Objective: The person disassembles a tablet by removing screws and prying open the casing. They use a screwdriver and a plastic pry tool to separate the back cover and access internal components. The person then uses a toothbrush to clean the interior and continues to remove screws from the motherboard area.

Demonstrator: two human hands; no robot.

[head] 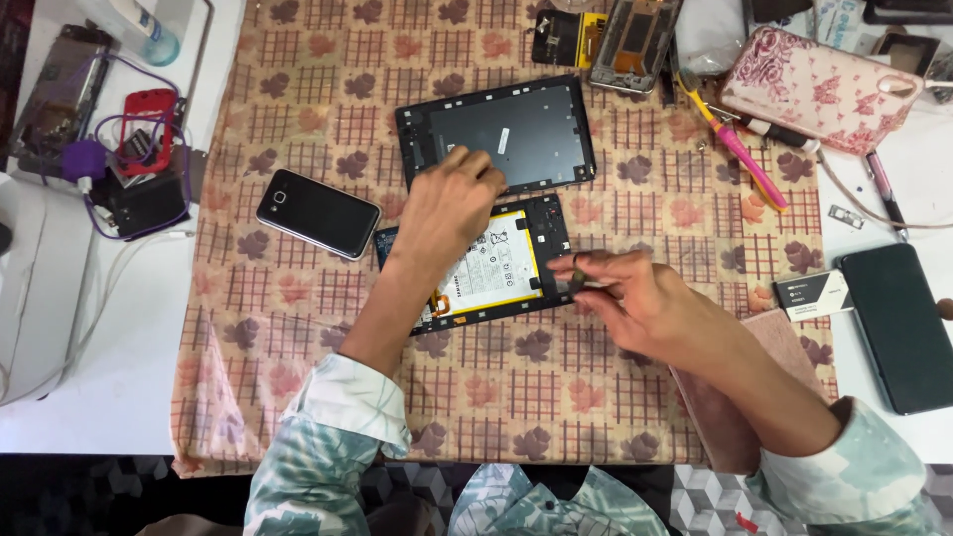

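1. Watching from beside the bench, I see the person's left hand (pixel 449 203) laid flat-ish over the opened tablet (pixel 486 266), fingers curled down at its upper edge, pressing rather than gripping; nothing is pinched in it as far as I can tell.
2. Their right hand (pixel 635 303) has thumb and forefinger closed on a small dark tool (pixel 576 281), its tip just at the tablet's right-hand rim, touching or nearly so; the blur leaves that unclear.
3. That tablet lies directly under the left palm, on the checked cloth (pixel 496 397), its white-and-yellow battery (pixel 493 266) showing between the two hands.
4. Just beyond the left knuckles lies the removed back cover (pixel 496 134), dark and flat, apart from the tablet body.
5. I'd judge the open body to be light, thin and stiff but easily flexed; the battery pouch is soft and should not be poked or bent, and the ribbon near the wrist looks delicate.
6. The frame edges seem the safest place to hold it, with flat pressure on the rim as the left hand gives now, not on the battery face.
7. The cloth probably keeps it from sliding.
8. Off to the left of the left forearm rests a black phone (pixel 319 213); past the right hand lie a pink screwdriver (pixel 740 154) and a floral phone case (pixel 822 87).
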